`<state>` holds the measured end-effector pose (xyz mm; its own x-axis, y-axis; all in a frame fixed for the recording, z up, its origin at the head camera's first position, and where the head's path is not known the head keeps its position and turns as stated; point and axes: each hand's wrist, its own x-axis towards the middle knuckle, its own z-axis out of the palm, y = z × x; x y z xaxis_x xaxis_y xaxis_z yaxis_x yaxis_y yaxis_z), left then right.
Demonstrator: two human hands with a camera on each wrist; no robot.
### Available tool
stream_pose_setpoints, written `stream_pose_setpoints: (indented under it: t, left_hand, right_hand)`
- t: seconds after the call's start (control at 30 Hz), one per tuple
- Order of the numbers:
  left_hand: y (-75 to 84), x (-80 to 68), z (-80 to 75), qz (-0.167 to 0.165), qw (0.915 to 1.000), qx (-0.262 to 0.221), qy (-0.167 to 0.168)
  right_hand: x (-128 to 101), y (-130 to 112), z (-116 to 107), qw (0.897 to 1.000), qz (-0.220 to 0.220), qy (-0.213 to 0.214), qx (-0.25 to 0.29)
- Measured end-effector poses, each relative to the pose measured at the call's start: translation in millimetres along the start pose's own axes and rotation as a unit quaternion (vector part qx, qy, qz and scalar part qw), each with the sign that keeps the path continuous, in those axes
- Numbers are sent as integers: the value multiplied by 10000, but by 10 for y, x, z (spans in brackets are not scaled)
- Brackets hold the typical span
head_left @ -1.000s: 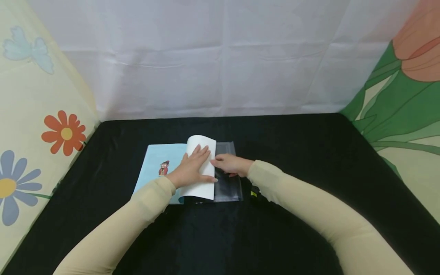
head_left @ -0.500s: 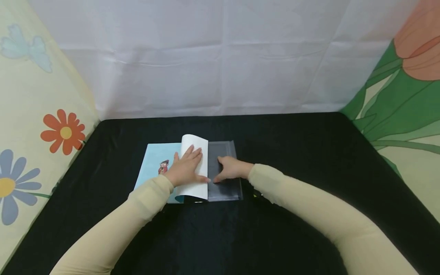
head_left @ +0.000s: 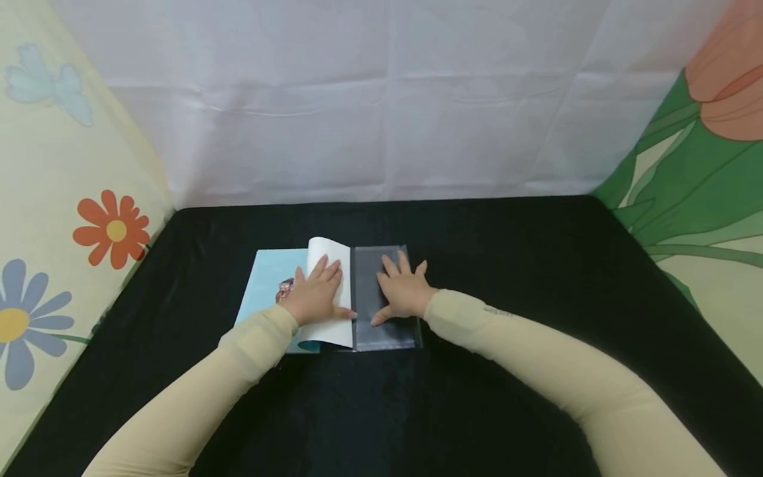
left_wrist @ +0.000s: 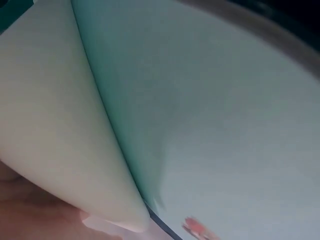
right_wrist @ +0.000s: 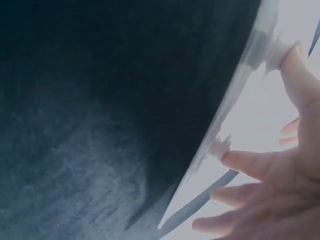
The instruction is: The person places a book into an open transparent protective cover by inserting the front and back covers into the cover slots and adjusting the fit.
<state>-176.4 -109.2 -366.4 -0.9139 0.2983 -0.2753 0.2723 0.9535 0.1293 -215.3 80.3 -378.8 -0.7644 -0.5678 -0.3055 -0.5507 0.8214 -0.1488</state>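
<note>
On the white sheet (head_left: 331, 332), your left hand (head_left: 316, 295) lies, fingers spread; right of it, your splayed-fingered right hand (head_left: 405, 291) touches clear plastic (head_left: 365, 285). Slack left pressure could uncurl the sheet.

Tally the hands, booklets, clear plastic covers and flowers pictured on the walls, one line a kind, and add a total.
Hands: 2 (left hand, right hand)
Booklets: 1 (light-blue booklet)
Clear plastic covers: 1 (clear plastic cover, under the right hand)
Pictured flowers: 3 (red flower, blue flower, tulip)
Total: 7
</note>
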Motion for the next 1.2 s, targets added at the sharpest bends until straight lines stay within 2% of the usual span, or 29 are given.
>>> stream_pose_setpoints:
  t: [0.17,0.4,0.9,1.2]
  left_hand:
    - [5,1,-9,109,9998,84,-136]
    - [32,16,4,66,9995,173,-243]
    - [58,35,16,-30,9992,317,-240]
    - [76,48,34,73,9991,351,-228]
  right_hand:
    - [23,27,25,9977,141,-402,519]
    - [23,50,41,9956,112,-485,794]
    - [21,75,51,9950,62,-483,876]
    - [22,70,56,9951,61,-507,847]
